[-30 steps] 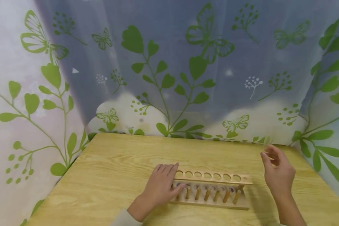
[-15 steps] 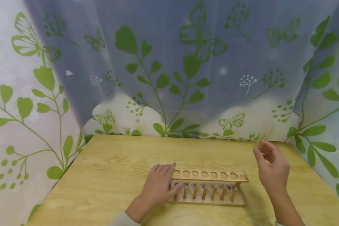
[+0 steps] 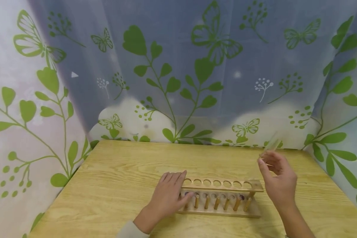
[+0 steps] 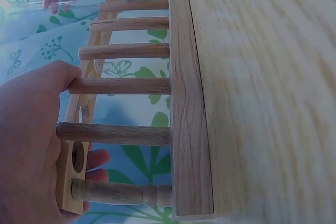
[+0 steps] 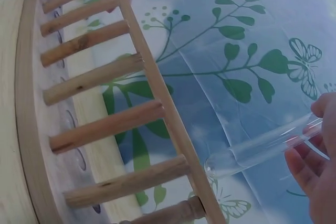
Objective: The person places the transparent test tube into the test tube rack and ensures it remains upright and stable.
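A wooden test tube rack (image 3: pixel 220 215) stands on the table, its top bar pierced by a row of round holes and a row of upright pegs along the near side. My left hand (image 3: pixel 169 191) grips the left end of its top bar. In the left wrist view that hand's thumb (image 4: pixel 63 74) lies on the near side, with fingertips (image 4: pixel 97 158) showing behind the bar. Right of the rack, my right hand (image 3: pixel 279 175) pinches a clear glass test tube (image 5: pixel 257 150). The tube's rounded end is close beside the rack's top bar in the right wrist view.
The wood-grain table (image 3: pixel 122 165) extends around the rack. A curtain (image 3: pixel 172 99) printed with green leaves and butterflies hangs along the back edge and both sides.
My right hand has moved left, toward the right end of the rack, carrying the test tube. My left hand keeps its hold on the rack. The head view has shifted slightly.
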A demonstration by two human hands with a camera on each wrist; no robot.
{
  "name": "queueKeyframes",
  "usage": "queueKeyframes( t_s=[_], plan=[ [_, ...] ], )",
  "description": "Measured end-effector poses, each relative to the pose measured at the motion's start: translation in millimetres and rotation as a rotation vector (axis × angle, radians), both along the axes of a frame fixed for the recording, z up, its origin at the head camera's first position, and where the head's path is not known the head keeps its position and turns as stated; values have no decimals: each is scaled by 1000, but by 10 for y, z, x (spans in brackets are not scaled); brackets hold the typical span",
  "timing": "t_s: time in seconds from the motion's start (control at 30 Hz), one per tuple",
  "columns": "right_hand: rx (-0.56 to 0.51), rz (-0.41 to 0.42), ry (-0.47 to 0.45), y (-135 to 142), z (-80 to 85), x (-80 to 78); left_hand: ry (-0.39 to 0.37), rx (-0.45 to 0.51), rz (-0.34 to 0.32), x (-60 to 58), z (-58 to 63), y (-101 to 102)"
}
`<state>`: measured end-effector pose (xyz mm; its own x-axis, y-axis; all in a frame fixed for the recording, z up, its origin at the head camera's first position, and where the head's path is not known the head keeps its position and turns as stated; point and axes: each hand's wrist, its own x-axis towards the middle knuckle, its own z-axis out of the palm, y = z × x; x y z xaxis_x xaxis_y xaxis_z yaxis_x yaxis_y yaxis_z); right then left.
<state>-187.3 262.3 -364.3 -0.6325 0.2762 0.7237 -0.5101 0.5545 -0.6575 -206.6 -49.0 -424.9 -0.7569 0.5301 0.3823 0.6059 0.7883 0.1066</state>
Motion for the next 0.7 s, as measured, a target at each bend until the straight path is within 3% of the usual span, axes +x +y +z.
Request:
queueKeyframes(
  t_s=[0.4, 0.7],
  plan=[
    [-4, 56, 21, -67, -85, -46, -7, -6, 7, -5, 16, -2],
    [13, 54, 23, -95, -142, -42, -62, -2, 13, 8, 35, 5]
  ],
)
